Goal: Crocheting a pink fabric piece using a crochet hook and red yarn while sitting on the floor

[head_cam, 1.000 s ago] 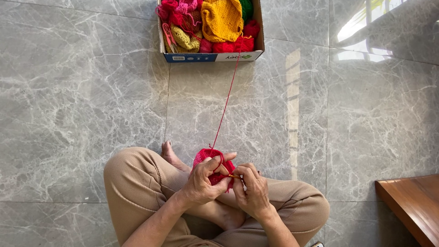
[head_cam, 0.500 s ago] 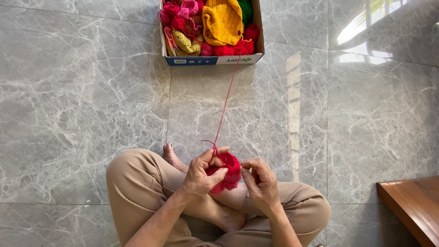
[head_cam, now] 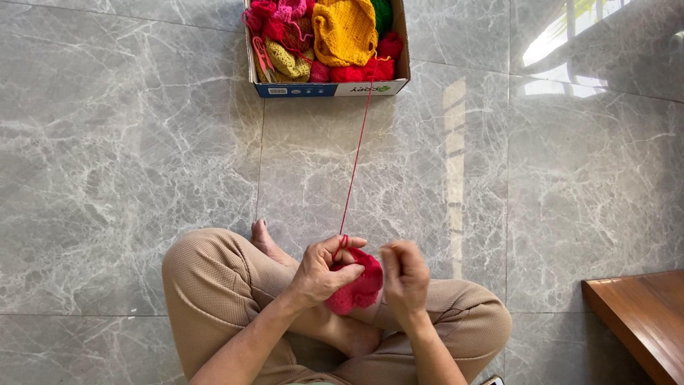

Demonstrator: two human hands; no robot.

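Behind the left hand (head_cam: 324,271), the red crochet piece (head_cam: 360,289) lies half hidden.

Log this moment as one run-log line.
left hand: holds red crochet piece | right hand: at piece, grip unclear | yarn: runs to box

You wore tan trousers (head_cam: 214,285) of a finely textured, waffle-like weave, loose over both legs. Your forearms were bare, with no sleeves in view, and so was your foot (head_cam: 265,239). Your left hand (head_cam: 324,271) and right hand (head_cam: 404,278) carried no rings or wristwear that could be made out.
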